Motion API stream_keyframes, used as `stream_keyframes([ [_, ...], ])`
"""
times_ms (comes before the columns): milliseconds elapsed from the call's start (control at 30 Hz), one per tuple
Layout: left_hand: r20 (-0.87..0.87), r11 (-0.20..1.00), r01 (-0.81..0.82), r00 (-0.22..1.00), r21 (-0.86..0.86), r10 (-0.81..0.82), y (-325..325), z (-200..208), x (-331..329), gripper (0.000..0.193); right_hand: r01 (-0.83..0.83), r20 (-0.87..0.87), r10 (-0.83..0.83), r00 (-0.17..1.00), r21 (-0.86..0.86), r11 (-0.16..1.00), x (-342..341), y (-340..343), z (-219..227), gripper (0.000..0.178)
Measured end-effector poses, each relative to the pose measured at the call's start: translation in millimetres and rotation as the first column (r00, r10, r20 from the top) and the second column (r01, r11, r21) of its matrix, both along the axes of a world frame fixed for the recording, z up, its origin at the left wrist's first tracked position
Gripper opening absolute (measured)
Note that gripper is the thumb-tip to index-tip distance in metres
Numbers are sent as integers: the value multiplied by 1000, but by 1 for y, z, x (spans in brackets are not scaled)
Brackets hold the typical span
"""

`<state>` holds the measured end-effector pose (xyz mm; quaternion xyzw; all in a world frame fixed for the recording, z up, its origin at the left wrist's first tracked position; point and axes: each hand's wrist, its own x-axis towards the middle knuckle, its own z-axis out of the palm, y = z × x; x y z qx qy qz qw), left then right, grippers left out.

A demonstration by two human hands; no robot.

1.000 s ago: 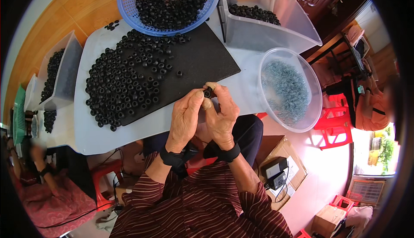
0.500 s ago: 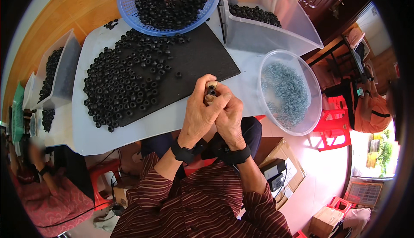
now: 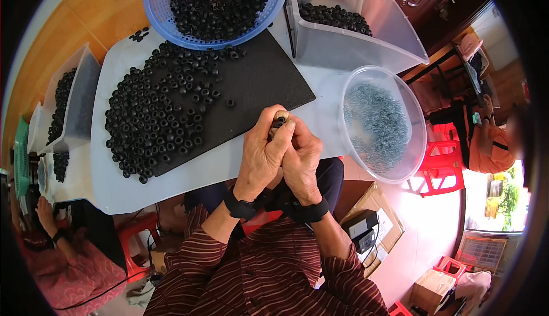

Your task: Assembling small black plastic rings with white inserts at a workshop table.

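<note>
Both hands meet just off the table's front edge, fingers closed round a small black ring-shaped piece (image 3: 279, 122). My left hand (image 3: 258, 159) curls around it from the left, the index fingertip bent over its top. The thumb of my right hand (image 3: 302, 164) presses against it from the other side; most of that hand's fingers are hidden. Many similar black pieces, round with a hole, lie in a spread heap (image 3: 154, 118) on the table, partly on a dark flat board (image 3: 263, 78). To the right is a round clear tub (image 3: 420, 138) of small pale-blue translucent bits.
A blue plastic basket (image 3: 150, 7) holding black pieces stands at the back of the pale table (image 3: 108, 193). Clear bins stand at the back right (image 3: 354, 47) and left (image 3: 86, 98). Other people (image 3: 51, 259) sit at left and right. A red stool (image 3: 443, 167) stands on the right.
My hands have sunk slightly toward me, still closed together on the piece, and my right thumb now covers more of it. The table scene has shifted slightly left in view.
</note>
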<state>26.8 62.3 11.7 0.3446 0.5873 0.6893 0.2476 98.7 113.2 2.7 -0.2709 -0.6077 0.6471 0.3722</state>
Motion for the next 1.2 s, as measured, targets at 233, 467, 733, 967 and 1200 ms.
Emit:
stream_keyframes([
  [233,73,973,-172,984,153,162,-14,2,8,21,94,-67,-85,994,140,986,0,2,-3,28],
  [467,6,996,-35,999,-84,36,-27,16,2,23,114,3,-132,991,479,870,5,4,3,36],
  [733,248,997,76,966,19,-79,-26,-1,-10,24,65,24,-88,996,492,868,7,6,3,39],
  [967,31,997,16,999,-73,-14,-29,6,-15,20,-16,23,6,1000,477,879,9,11,2,31],
  [1200,-101,991,104,989,-82,-112,-31,1,-14,21,-38,-53,50,997,202,979,10,16,-3,12],
])
